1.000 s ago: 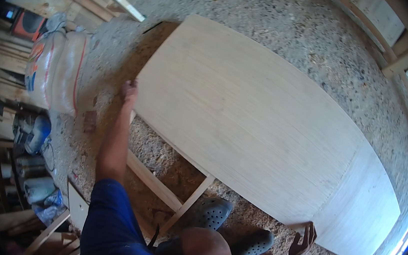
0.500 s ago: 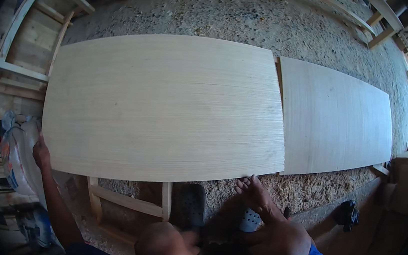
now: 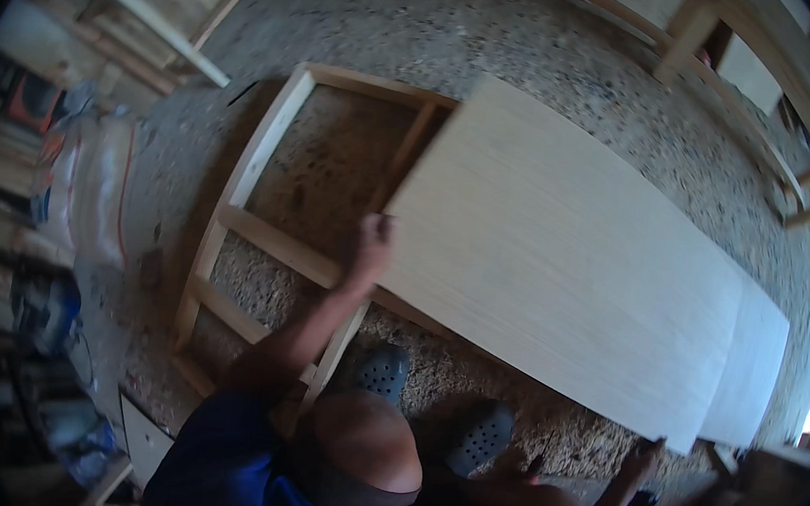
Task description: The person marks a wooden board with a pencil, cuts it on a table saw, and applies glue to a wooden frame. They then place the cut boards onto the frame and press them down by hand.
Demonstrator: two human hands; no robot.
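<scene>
Because the wooden frame [image 3: 281, 246] apparently supports the plywood panel [image 3: 563, 271], the left hand [image 3: 374, 246] grips only its edge; the right hand's [image 3: 640, 457] grip is unclear.

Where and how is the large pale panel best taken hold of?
The large pale panel is probably best gripped at its left edge, coming from the left and reaching underneath: it is flat and thin, and the open wooden frame beside that edge seems to leave room.

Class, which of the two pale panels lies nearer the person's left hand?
The larger panel, its left edge at the left hand; the other panel shows only as a strip at its right.
</scene>
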